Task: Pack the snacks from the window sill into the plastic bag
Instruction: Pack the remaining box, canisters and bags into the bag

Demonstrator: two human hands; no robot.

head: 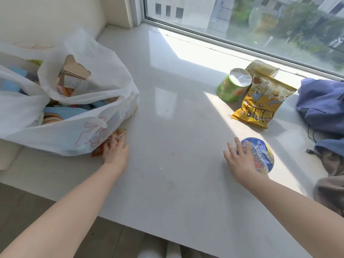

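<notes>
A white plastic bag (80, 116) stands open at the left of the white window sill (176, 127), holding several packets and a brown carton. My left hand (116, 150) rests flat on an orange snack packet (119, 135) that lies at the bag's near corner. My right hand (240, 159) lies with spread fingers on the left side of a blue round noodle bowl (262, 155). Farther back lie a green cup snack (230, 88) on its side and a yellow popcorn bag (260, 101), with another yellow packet (260, 67) behind them.
Blue and purple cloth (323, 105) is heaped at the right end of the sill, with brownish fabric (333, 185) below it. The window pane (260, 19) runs along the back. The sill's front edge drops to a tiled floor (74, 229).
</notes>
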